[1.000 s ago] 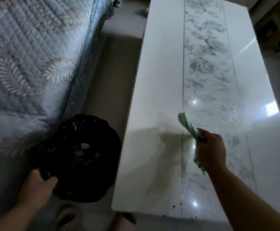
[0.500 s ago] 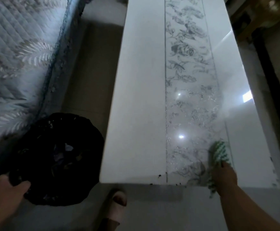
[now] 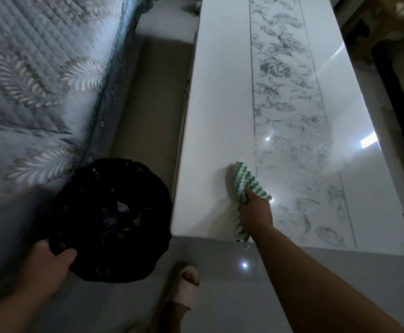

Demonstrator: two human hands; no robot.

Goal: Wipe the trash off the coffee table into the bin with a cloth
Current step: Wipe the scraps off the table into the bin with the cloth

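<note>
A long white coffee table [image 3: 220, 104] with a grey floral strip down its middle runs away from me. My right hand [image 3: 256, 213] grips a green-and-white striped cloth [image 3: 243, 179] pressed on the tabletop near the front edge, left of the floral strip. A round bin lined with a black bag [image 3: 109, 219] stands on the floor just left of the table's near left corner, with scraps inside. My left hand [image 3: 49, 265] grips the bin's near left rim. A few tiny dark specks lie at the table's front edge beside the cloth's hanging tail.
A sofa with a quilted blue-grey cover [image 3: 39, 80] fills the left side, with a narrow floor strip between it and the table. My slippered foot [image 3: 186, 287] stands on the floor below the table's front edge. Dark wooden furniture [image 3: 376, 25] is at the back right.
My right hand has swept the cloth leftward across the near end of the table, from right of the floral strip to its left side. My left hand stays on the bin's rim.
</note>
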